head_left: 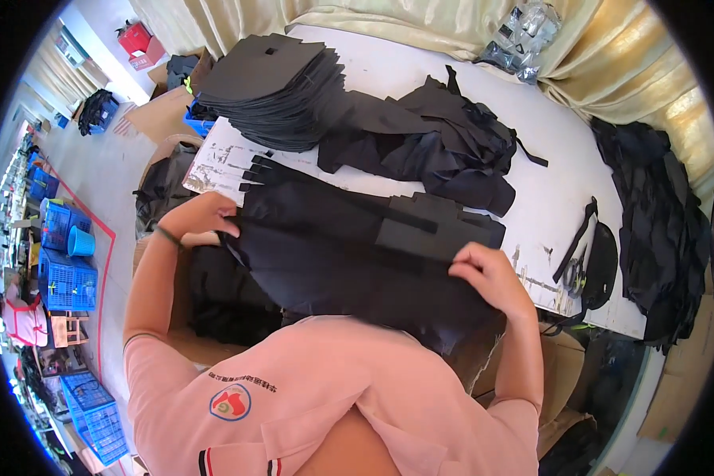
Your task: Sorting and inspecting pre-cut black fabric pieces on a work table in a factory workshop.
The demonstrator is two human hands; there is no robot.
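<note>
A black fabric piece (317, 266) is stretched between my two hands at the table's near edge. My left hand (208, 216) pinches its left edge, thumb and fingers closed on the cloth. On the other side, my right hand (488, 274) has its fingers curled closed at the fabric's upper right edge. A stiff dark grey panel (444, 226) with a stepped outline shows along the far side of the cloth, partly covered by it. The fabric's near part hangs toward my body and looks slightly blurred.
A tall stack of dark grey panels (270, 75) stands at the far left of the white table (377, 59). Beside it lies a heap of black fabric pieces (436, 139). A black pouch (600, 266) lies at right, near draped black cloth (658, 230). Blue crates (67, 278) stand left.
</note>
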